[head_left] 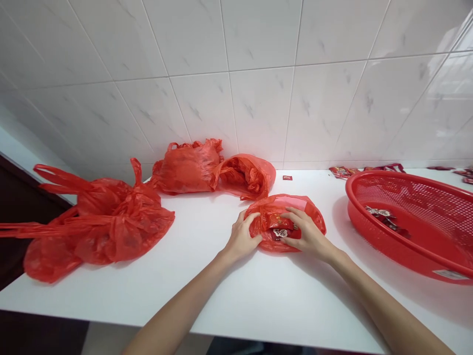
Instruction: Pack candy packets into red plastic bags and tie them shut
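The tabletop (218, 286) looked smooth and white, with a soft, near-matt sheen. The wall tiles (262, 108) were glossy, veined in grey like marble, and threw back bright light at the right. The open bag (314, 217) was thin, crinkled red plastic, slightly see-through, and the packets (275, 220) inside it had shiny printed wrappers. The knotted bags (114, 231) at the left were of the same filmy plastic, wrinkled and softly glossy. The basket (399, 246) was rigid red plastic, its rim smooth and shiny, its wall perforated.

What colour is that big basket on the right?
The basket is bright red, rim and mesh sides alike; the head view shows it best.
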`<state>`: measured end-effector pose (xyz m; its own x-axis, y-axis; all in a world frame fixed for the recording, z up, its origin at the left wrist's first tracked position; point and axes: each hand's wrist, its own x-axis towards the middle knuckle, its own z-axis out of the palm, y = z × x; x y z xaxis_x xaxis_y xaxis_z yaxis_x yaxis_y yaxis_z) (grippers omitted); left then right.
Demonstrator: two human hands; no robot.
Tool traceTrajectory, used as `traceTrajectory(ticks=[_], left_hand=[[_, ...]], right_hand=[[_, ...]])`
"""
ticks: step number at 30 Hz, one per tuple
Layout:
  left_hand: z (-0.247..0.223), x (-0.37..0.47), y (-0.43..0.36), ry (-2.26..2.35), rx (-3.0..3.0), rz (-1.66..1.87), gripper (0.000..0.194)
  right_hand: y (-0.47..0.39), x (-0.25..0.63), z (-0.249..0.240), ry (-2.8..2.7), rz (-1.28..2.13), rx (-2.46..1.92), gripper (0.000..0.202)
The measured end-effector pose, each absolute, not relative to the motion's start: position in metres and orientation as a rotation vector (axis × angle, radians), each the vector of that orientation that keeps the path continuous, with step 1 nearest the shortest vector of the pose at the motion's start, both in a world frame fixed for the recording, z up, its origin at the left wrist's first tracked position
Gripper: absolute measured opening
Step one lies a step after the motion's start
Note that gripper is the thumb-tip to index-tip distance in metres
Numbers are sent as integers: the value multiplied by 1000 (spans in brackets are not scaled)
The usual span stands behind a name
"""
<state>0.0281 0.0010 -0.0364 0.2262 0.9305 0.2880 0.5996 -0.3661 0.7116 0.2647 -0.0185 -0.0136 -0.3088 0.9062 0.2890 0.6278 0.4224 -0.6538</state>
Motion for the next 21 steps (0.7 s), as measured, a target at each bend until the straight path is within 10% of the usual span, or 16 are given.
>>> traceTrajectory(ticks=[5,21], left_hand=[[-37,36,-5,1428,2052,1059,43],[-48,44,-6,1523,2229,1040,64]], right_hand=[[-26,260,-4,-2244,590,-1298,30],[-20,262,-10,-2293,785,-1686,107]])
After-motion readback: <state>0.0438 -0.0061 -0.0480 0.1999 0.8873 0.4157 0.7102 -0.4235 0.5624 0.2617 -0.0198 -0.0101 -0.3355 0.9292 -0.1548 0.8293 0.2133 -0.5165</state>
